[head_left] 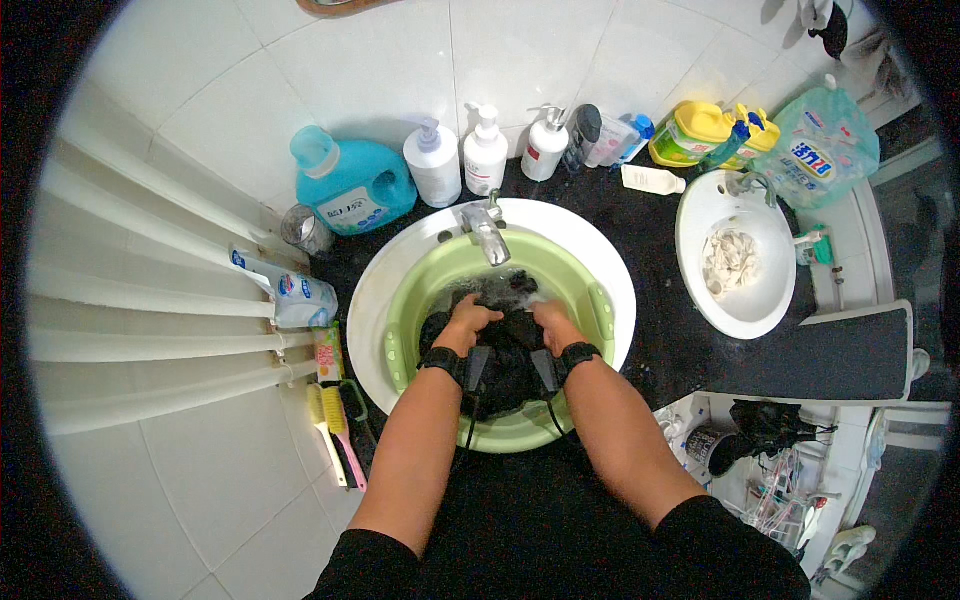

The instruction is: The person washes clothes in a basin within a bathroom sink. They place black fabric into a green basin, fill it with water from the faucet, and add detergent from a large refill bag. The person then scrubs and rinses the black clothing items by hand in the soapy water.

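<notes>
A light green plastic basin [408, 330] sits inside the white sink [368, 310], below the chrome faucet [488, 240]. Dark wet cloth [505, 360], black and bunched, fills much of it, with splashing water toward the far side. My left hand [472, 322] is closed on the cloth at the left, its thumb pointing inward. Opposite it, my right hand [553, 322] grips the cloth near the splashing water. Fingertips of both hands are partly hidden by cloth and water. Each wrist wears a black strap with a small device and cable.
Behind the sink stand a blue detergent jug [355, 188], pump bottles [485, 152] and yellow jugs [700, 132]. A smaller white basin [690, 250] at right holds pale cloth [730, 262]. Brushes [340, 430] lie at left beside a white curtain [170, 290]. Dark countertop [655, 300] surrounds the sink.
</notes>
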